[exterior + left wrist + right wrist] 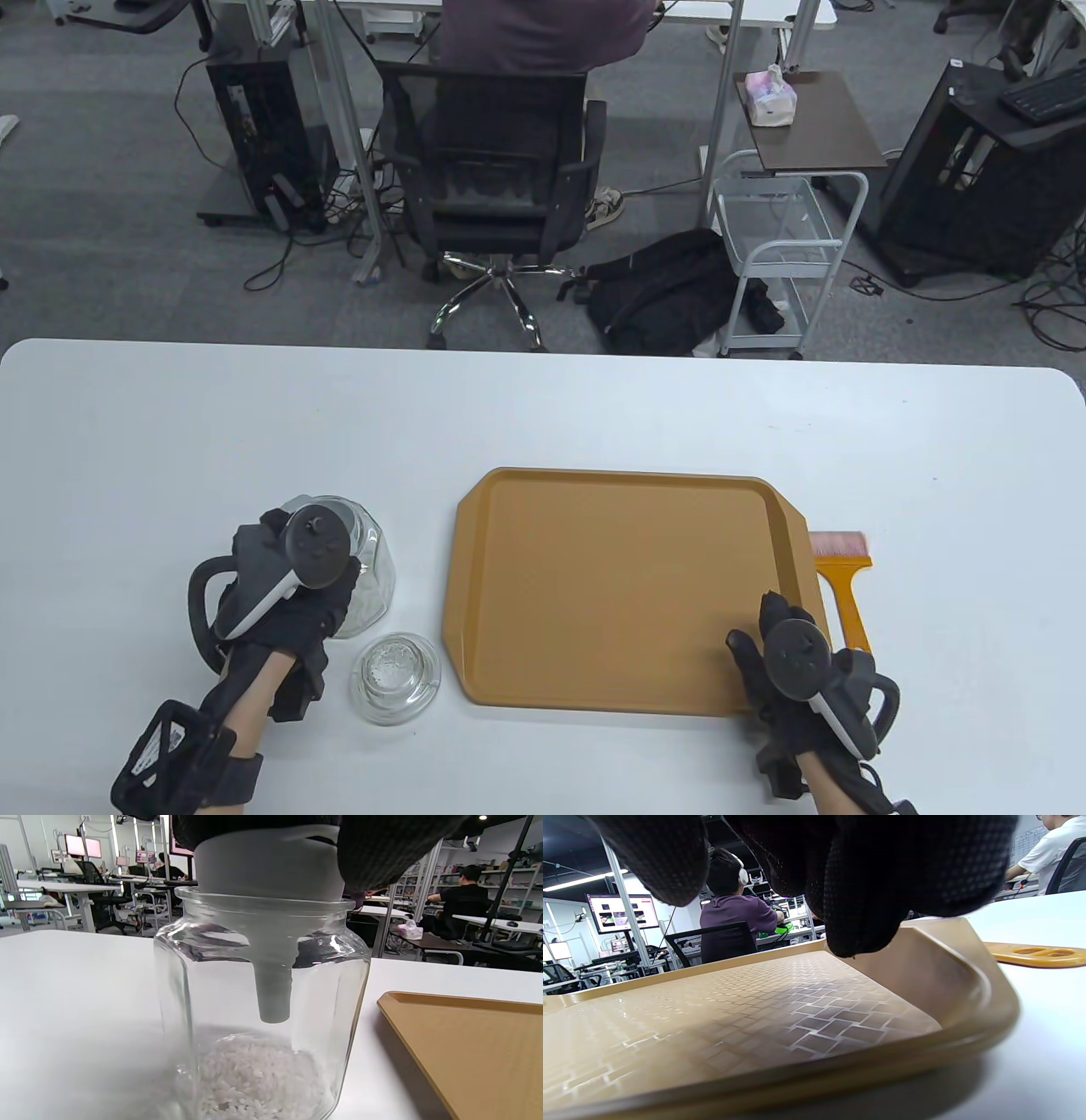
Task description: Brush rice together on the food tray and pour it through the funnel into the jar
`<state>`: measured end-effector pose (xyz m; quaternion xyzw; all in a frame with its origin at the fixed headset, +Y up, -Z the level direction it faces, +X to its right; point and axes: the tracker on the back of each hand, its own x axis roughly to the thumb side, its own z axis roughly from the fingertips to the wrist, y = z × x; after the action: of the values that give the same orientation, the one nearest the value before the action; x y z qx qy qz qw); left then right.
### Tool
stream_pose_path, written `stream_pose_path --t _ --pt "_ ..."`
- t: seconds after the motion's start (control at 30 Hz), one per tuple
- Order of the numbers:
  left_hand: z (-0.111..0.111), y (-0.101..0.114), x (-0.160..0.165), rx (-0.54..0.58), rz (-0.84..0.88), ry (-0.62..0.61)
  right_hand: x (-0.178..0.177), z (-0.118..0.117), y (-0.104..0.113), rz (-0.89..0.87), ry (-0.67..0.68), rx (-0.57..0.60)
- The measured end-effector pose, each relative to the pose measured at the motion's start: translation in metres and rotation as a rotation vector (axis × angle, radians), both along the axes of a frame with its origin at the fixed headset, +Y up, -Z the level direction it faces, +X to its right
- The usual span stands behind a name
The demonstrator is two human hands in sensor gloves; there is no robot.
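Note:
The glass jar stands left of the tray with a grey funnel seated in its mouth and white rice in its bottom. My left hand covers the top of the jar, and its gloved fingers curl over the funnel's rim. The brown tray lies flat with no rice showing on it. My right hand hovers over the tray's near right corner, its fingers loosely curled and holding nothing. The brush, pink bristles and orange handle, lies along the tray's right edge.
A round glass lid lies on the table just in front of the jar, between my left hand and the tray. Beyond the table's far edge are an office chair, a seated person and a wire cart.

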<state>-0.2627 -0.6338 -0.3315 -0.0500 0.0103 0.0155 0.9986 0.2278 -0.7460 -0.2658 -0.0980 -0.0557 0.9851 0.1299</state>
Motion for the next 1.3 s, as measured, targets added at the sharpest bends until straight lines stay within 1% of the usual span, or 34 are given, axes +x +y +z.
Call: stream_pose_path --t 0.03,0.17,0.23,0.33,0.4,0.47,0.5,0.57,0.73,0.77,0.83,0.87,0.9,0.93,0.97,1.0,1.03,1.07,1.17,1.3 --pt "0.0 0.0 0.0 -0.009 0.0 0.0 0.0 0.0 0.0 0.0 0.0 0.0" --pt "0.001 0.001 -0.002 0.035 -0.01 0.013 0.0 0.0 0.0 -0.001 0.0 -0.004" --pt "0.001 0.0 -0.004 0.018 0.007 0.017 0.0 0.0 -0.001 -0.002 0.0 -0.007" --pt "0.003 0.0 -0.006 0.043 -0.006 0.024 0.0 0.0 -0.001 -0.003 0.001 -0.01" --pt "0.003 0.001 -0.01 0.066 0.033 0.024 0.0 0.0 -0.001 -0.003 0.001 -0.01" --pt "0.003 0.001 -0.012 0.046 0.056 0.031 0.0 0.0 -0.001 -0.004 0.001 -0.009" --pt "0.002 0.001 -0.014 0.019 0.051 0.034 0.0 0.0 -0.001 -0.003 0.001 -0.009" --pt "0.003 0.0 -0.015 0.035 0.043 0.036 0.0 0.0 -0.001 -0.004 0.001 -0.009" --pt "0.004 0.0 -0.018 0.028 0.027 0.062 0.001 0.0 -0.001 -0.005 0.001 -0.006" --pt "0.003 -0.002 -0.016 0.04 -0.008 0.046 0.001 0.0 -0.001 -0.004 0.002 -0.006" --pt "0.004 -0.003 -0.014 0.028 -0.067 0.047 0.0 0.0 -0.001 0.001 0.002 -0.006" --pt "0.005 -0.002 -0.015 0.056 -0.06 0.04 0.0 0.0 -0.001 0.008 0.001 -0.004" --pt "0.006 -0.003 -0.015 0.089 -0.014 0.04 0.0 0.0 -0.001 0.01 0.001 -0.003" --pt "0.006 -0.003 -0.015 0.089 0.003 0.044 0.0 0.0 -0.001 0.009 0.002 -0.002" --pt "0.005 -0.004 -0.014 0.061 -0.021 0.056 0.0 0.0 -0.001 0.004 0.002 0.0" --pt "0.006 -0.004 -0.012 0.06 -0.054 0.058 0.0 0.0 -0.001 0.003 0.002 0.0" --pt "0.007 -0.004 -0.011 0.077 -0.104 0.038 0.001 0.0 -0.001 0.004 0.001 0.0" --pt "0.009 -0.003 -0.011 0.091 -0.102 0.027 0.0 0.0 -0.001 0.004 0.001 0.0" --pt "0.013 -0.001 -0.01 0.125 0.003 0.021 0.0 0.001 -0.001 0.002 0.003 0.002" --pt "0.024 0.011 -0.004 0.248 -0.019 0.019 0.001 0.001 -0.001 0.001 0.002 0.006"
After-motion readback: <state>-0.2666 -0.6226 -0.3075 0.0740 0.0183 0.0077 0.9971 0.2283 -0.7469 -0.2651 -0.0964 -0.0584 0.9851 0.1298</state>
